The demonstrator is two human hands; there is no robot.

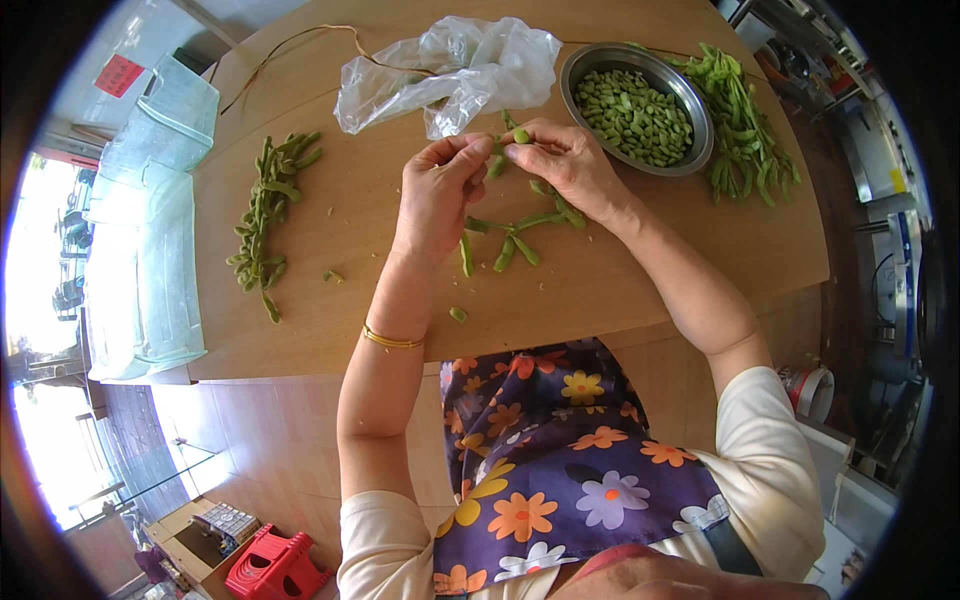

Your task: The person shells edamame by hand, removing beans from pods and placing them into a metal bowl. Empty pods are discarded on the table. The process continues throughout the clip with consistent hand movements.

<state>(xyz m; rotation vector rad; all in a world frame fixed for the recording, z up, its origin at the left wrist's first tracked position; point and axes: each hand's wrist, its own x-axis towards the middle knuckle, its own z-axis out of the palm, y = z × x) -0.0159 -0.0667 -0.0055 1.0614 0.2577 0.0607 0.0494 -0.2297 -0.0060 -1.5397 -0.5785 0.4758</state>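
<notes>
My left hand (444, 191) and my right hand (559, 165) meet above the wooden table (375, 300), their fingertips pinching a green soybean pod (520, 136) between them. Below the hands lie a stem with several green pods (514, 229) and a loose pod (458, 315). Right of my right hand stands a round steel bowl (701, 135) holding shelled green beans (630, 116). A bunch of pods on stems (742, 127) rests beyond the bowl at the right, while another bunch (266, 202) lies at the left.
A crumpled clear plastic bag (495, 71) lies at the table's far side, with a dry brown stalk (300, 34) reaching from it to the left. Clear plastic bins (150, 247) stand along the left edge. On the floor at lower left is a red plastic stool (276, 566).
</notes>
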